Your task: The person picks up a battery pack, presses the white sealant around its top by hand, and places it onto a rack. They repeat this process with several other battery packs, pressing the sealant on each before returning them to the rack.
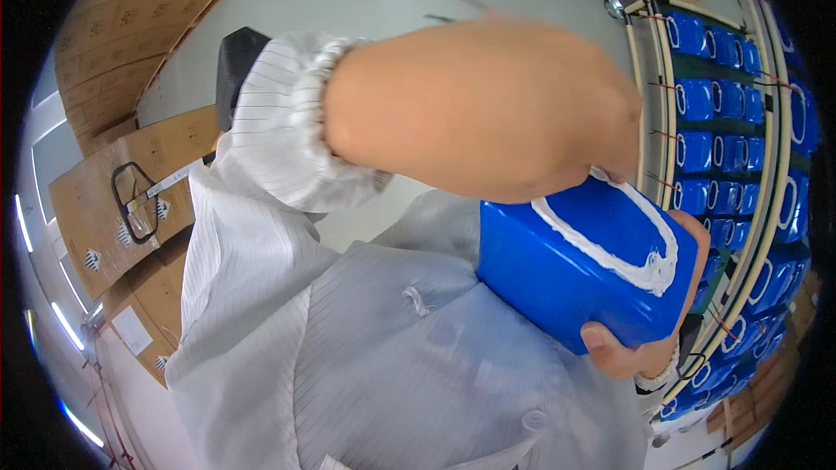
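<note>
Close under the camera, a blue block [579, 274] with a thick white bead of paste [610, 244] looped along its top face is held in front of the person's chest. The right hand [649, 344] cups it from below and behind; only a thumb tip at the lower edge and a strip of palm past the far corner show, the rest hidden by the block. The left hand [488, 109] fills the middle of the view, its back turned to the camera and its fingers curled down at the upper end of the bead. What those fingers pinch, if anything, is covered by the hand itself, so I cannot tell whether it grips something. A white striped sleeve [279, 122] and smock take up the lower half. On the right, a curved rack [662, 70] carries rows of similar blue blocks [697, 100], its far side lost at the dark rim. Brown cartons [131, 26] are stacked on the left.
</note>
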{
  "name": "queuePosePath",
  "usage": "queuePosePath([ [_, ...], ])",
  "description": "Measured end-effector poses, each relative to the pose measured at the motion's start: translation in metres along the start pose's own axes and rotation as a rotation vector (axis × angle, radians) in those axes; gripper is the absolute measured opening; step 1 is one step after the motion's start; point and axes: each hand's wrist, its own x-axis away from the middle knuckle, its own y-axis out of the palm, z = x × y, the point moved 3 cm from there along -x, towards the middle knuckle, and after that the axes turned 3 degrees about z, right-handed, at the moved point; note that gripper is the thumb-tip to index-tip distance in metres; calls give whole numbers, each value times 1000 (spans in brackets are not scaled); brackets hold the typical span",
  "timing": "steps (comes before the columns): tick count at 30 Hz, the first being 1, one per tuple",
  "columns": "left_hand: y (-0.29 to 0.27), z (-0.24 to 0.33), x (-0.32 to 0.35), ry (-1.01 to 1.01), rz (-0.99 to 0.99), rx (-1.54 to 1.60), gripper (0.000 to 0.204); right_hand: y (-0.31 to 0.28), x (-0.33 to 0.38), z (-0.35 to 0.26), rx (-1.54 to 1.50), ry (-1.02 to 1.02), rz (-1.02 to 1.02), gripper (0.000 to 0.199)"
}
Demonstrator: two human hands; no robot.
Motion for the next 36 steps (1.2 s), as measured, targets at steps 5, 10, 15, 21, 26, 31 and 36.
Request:
queuePosePath([
  [5,-5,-25,25,-69,924,364,33,-4,6,7,51,-64,119,101],
  [10,85,-32,54,-138,817,927,101,-9,2,6,162,-168,166,98],
  [15,120,1,20,33,406,941,119,-14,4,7,374,-346,185,94],
  [21,117,7,17,-17,332,900,108,-27,-1,45,131,-578,182,69],
  [26,142,2,19,113,370,1098,108,-23,18,56,-158,-449,108,46],
  [31,133,12,13,127,421,1154,88,-27,13,49,-154,-663,55,36],
  [36,130,7,4,301,438,1065,84,-20,16,45,-211,-689,111,34],
])
